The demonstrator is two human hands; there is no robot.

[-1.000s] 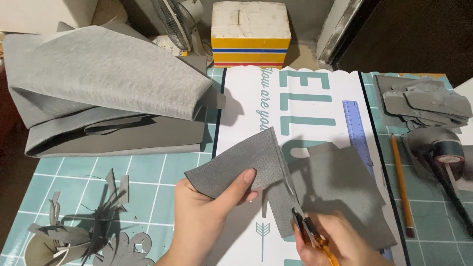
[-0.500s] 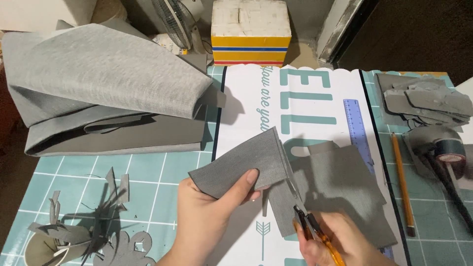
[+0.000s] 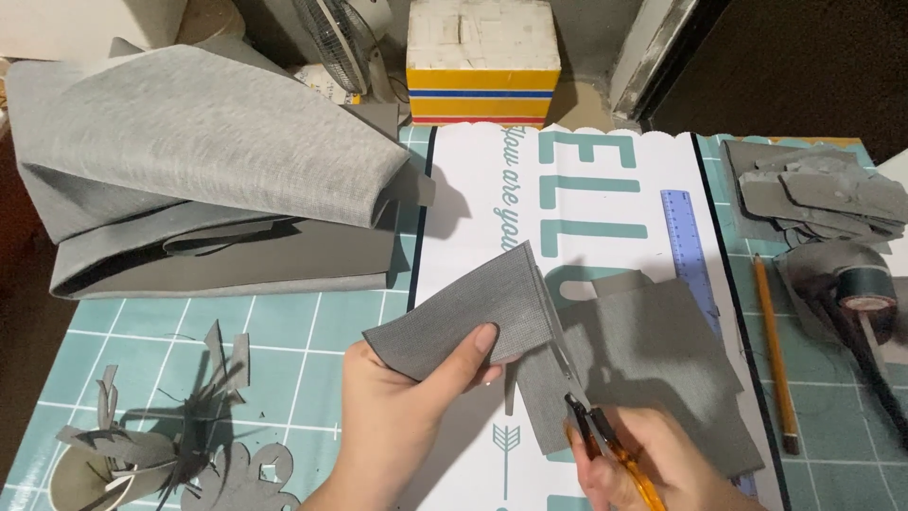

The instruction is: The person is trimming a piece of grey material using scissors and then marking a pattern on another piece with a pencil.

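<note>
My left hand (image 3: pixel 397 412) pinches a piece of grey fabric (image 3: pixel 473 317), thumb on top, and lifts its left flap off the table. My right hand (image 3: pixel 653 459) grips orange-handled scissors (image 3: pixel 596 426) whose blades reach up along the fabric's fold line, in the cloth. To the right of the blades, the rest of the grey piece (image 3: pixel 653 364) lies flat on a white printed board (image 3: pixel 586 189).
A large folded grey fabric bundle (image 3: pixel 208 161) sits at back left, grey offcuts (image 3: pixel 161 435) at front left. A blue ruler (image 3: pixel 689 237), a pencil (image 3: pixel 774 345), a tape roll (image 3: pixel 865 289), stacked grey cut pieces (image 3: pixel 813 194) and a yellow-striped box (image 3: pixel 482 61) lie around a teal cutting mat (image 3: pixel 284 331).
The scissors have moved a little farther up the fabric along the fold. My left hand has shifted slightly while holding the flap.
</note>
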